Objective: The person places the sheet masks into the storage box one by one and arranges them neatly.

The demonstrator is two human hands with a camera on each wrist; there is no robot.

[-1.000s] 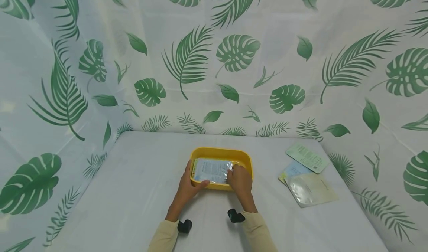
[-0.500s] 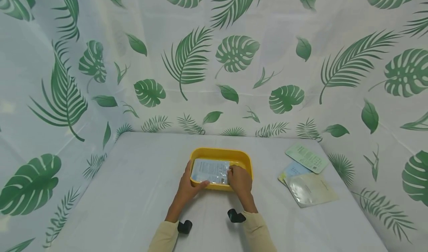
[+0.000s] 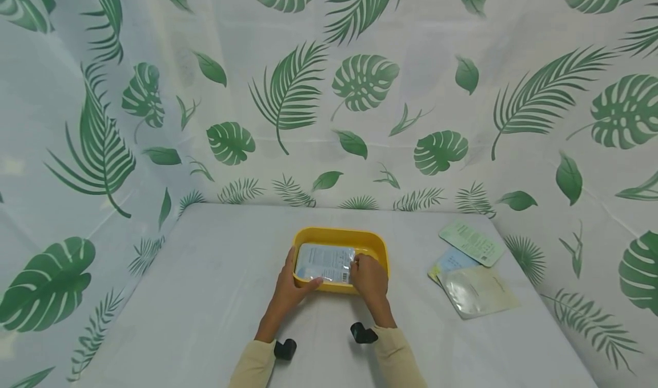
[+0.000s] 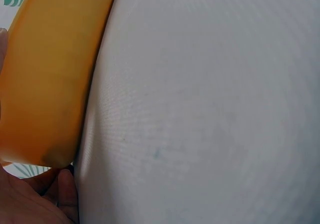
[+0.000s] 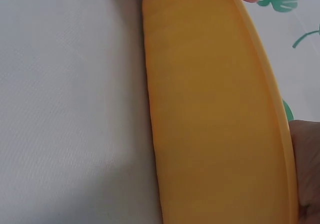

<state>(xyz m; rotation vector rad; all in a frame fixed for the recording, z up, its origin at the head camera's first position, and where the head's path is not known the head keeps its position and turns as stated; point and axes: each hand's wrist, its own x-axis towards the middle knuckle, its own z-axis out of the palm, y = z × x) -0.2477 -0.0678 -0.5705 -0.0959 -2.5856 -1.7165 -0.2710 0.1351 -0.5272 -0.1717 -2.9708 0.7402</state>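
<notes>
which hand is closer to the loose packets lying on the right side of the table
Right. The right hand is at the yellow tray, on the side towards the packets, though apart from them. The left hand holds the tray's far side, farther off.

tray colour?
Yellow tray; the head view shows it best.

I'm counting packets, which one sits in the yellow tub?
The silvery printed packet held by both hands; the other three packets lie on the table at right.
</notes>
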